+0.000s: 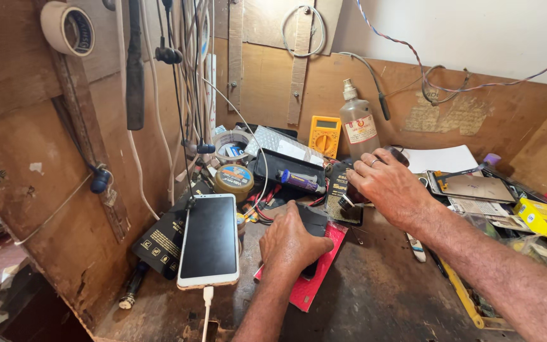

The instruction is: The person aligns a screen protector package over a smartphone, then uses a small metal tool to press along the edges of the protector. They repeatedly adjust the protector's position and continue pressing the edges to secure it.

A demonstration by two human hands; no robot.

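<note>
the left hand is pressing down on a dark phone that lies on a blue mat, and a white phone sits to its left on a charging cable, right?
Not quite: in the head view the mat is red, not blue. The left hand does press on the dark phone, and the white phone lies to its left on a cable.

Left hand [295, 244] hides most of the dark phone [314, 223] — grip unseen.

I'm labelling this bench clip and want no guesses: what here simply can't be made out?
Head view only:
- Dark flat device on the red pad: mostly under the left hand.
- Whatever the right hand grips: hidden by its fingers.
- Right forearm: cut by the frame's right and bottom edges.
- Yellow multimeter: dial too small.
- Clear plastic bottle: contents unclear.
</note>
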